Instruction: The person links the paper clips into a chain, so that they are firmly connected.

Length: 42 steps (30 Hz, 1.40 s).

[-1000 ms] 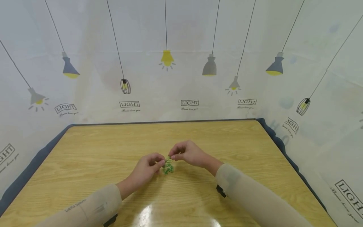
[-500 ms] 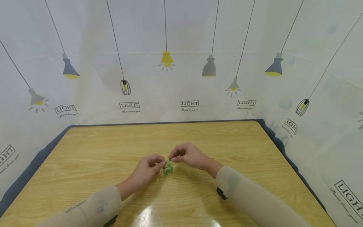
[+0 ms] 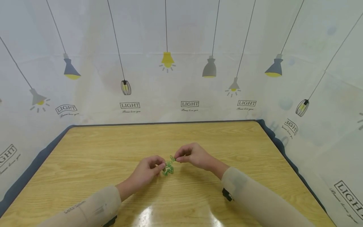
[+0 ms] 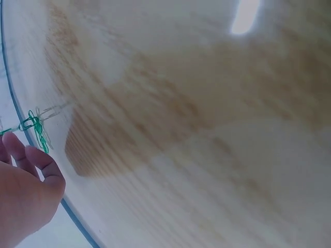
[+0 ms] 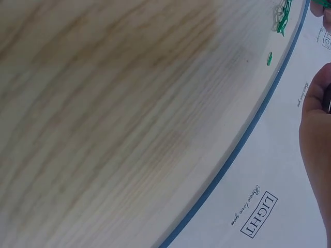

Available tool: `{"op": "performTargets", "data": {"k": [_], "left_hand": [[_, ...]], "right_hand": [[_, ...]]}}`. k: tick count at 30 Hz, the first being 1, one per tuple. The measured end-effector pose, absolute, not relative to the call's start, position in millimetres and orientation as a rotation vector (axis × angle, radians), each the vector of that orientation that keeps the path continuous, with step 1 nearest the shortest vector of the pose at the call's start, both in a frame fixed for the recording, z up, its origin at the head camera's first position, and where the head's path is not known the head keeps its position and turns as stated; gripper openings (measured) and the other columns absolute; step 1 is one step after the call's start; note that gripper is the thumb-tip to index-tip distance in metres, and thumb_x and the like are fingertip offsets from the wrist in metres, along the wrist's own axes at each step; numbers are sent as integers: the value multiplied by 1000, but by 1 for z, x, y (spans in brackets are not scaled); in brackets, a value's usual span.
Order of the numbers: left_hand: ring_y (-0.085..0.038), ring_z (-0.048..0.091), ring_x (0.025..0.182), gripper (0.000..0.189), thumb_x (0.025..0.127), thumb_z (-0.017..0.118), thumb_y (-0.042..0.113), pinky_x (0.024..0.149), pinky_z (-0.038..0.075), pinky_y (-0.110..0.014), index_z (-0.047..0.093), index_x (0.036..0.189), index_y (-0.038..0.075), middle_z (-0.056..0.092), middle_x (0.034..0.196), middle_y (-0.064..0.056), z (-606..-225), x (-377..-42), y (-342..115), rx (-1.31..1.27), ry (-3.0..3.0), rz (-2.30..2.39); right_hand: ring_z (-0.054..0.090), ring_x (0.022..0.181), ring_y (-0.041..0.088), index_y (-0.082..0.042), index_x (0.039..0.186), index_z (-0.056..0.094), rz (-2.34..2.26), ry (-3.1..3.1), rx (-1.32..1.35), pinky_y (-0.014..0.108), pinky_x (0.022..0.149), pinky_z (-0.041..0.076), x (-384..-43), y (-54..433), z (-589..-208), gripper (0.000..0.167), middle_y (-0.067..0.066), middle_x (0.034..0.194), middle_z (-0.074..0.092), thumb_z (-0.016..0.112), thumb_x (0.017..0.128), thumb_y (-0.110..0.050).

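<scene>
In the head view, my left hand (image 3: 147, 170) pinches a tangled bunch of green paper clips (image 3: 168, 170) above the table. The bunch hangs beside its fingertips, and several linked clips show past the fingers in the left wrist view (image 4: 37, 129). Just to the right, my right hand (image 3: 197, 156) pinches a small green paper clip (image 3: 172, 158) between thumb and forefinger. That clip sits slightly above the bunch; whether the two are linked cannot be told. The right wrist view shows the bunch (image 5: 282, 18) and a green clip (image 5: 269, 58) apart from it, with the right fingertips mostly cut off.
The wood-grain table (image 3: 99, 142) has a dark blue edge and glare near its front. A white cloth wall (image 3: 147, 63) printed with hanging lamps and LIGHT lettering surrounds its back and sides.
My right hand has moved a little to the right, away from the left hand, and a paper clip now shows at its fingertips. The left hand keeps almost the same place with the bunch.
</scene>
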<state>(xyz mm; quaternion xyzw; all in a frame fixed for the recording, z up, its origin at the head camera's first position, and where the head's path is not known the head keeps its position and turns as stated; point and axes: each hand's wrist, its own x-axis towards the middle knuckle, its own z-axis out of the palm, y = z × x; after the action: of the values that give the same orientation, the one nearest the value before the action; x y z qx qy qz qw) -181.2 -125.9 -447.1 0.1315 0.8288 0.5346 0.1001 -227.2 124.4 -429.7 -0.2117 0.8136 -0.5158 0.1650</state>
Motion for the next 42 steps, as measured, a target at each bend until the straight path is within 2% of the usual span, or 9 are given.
{"op": "performTargets", "data": {"k": [4, 11, 17, 22, 29, 38, 42], "left_hand": [[-20, 65, 78, 18, 106, 67, 18, 71, 55, -29, 74, 111, 2, 75, 104, -16, -449, -181, -126, 444, 2399, 1567], [-23, 72, 87, 25, 106, 67, 20, 78, 60, -32, 74, 119, -1, 78, 114, -19, -447, -182, -127, 495, 2267, 1568], [-24, 74, 91, 40, 104, 70, 29, 73, 57, -32, 67, 133, 2, 78, 119, -17, -441, -180, -126, 493, 2192, 1554], [-22, 72, 91, 46, 104, 71, 34, 74, 58, -34, 64, 136, 2, 78, 119, -14, -439, -180, -123, 472, 2179, 1576], [-18, 67, 85, 39, 105, 70, 33, 72, 57, -33, 68, 130, 2, 78, 115, -18, -440, -182, -121, 482, 2224, 1637], [-26, 68, 85, 31, 106, 68, 25, 69, 57, -32, 70, 124, 0, 78, 112, -19, -437, -182, -121, 501, 2240, 1655], [-24, 67, 84, 29, 106, 68, 24, 70, 57, -32, 71, 124, 0, 76, 111, -21, -436, -183, -122, 484, 2260, 1646]], "right_hand": [[72, 95, 12, -5, 109, 78, -1515, 2288, -595, 49, 96, 62, -225, 126, -431, 12, 8, 107, 79, 76, 98, -10], [71, 91, 12, -5, 108, 79, -1567, 2296, -567, 49, 92, 63, -216, 125, -430, 13, 7, 103, 79, 78, 97, -13], [70, 88, 12, -6, 106, 79, -1597, 2303, -507, 47, 87, 62, -207, 122, -426, 12, 4, 100, 78, 79, 97, -14], [69, 88, 13, -7, 107, 79, -1639, 2296, -435, 45, 85, 61, -200, 121, -425, 12, 4, 101, 77, 78, 98, -13], [68, 89, 14, -4, 110, 77, -1671, 2292, -400, 43, 84, 59, -196, 120, -427, 16, 8, 102, 77, 77, 99, -16], [69, 89, 13, -3, 109, 77, -1668, 2300, -414, 44, 85, 60, -194, 118, -427, 18, 8, 101, 78, 78, 98, -17], [69, 91, 16, -4, 111, 77, -1655, 2309, -450, 47, 86, 60, -198, 120, -426, 20, 15, 105, 77, 76, 100, -20]]}}
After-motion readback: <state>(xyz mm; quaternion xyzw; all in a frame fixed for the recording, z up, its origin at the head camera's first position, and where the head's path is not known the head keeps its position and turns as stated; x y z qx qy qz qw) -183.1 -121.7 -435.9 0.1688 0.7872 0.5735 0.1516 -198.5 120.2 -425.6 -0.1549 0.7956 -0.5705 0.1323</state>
